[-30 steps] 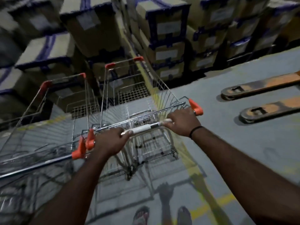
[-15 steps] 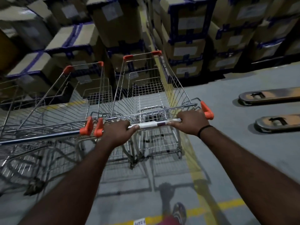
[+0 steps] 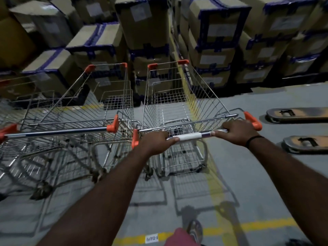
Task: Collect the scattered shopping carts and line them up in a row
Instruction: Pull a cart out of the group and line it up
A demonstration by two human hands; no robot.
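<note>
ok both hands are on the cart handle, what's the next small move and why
Probably a short push forward: the left hand and right hand grip the held cart's handle, which sits slightly nearer than the parked cart's handle beside it. Levelling them would square the row.

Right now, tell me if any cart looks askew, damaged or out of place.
Nothing looks damaged or spilled. The held cart, gripped by the left hand and right hand, stands parallel to the left cart but its handle sits nearer, so the row isn't flush.
</note>
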